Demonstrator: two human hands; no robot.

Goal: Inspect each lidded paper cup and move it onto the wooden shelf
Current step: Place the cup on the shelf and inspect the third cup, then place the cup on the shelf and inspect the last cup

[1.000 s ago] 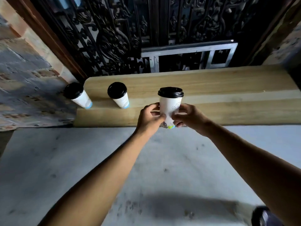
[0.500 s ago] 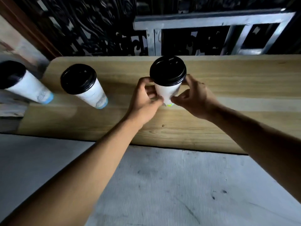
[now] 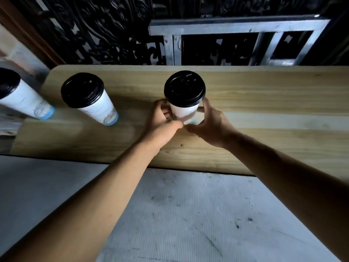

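A white paper cup with a black lid [image 3: 184,89] stands upright over the middle of the wooden shelf [image 3: 264,118]. My left hand [image 3: 162,123] wraps its lower left side and my right hand [image 3: 207,125] its lower right side. The cup's base is hidden behind my fingers, so I cannot tell whether it rests on the wood. Two more lidded cups stand on the shelf's left part: one [image 3: 88,97] left of my hands and another [image 3: 20,95] at the far left edge.
Behind the shelf rises a dark ornate metal grille [image 3: 105,29] with a grey metal frame [image 3: 236,27] leaning against it. In front of the shelf lies a grey scuffed floor surface [image 3: 188,214]. The shelf's right half is bare wood.
The cup in both hands moved forward from above the grey surface to over the shelf and lower. The view closed in on the shelf. The other two cups stayed put.
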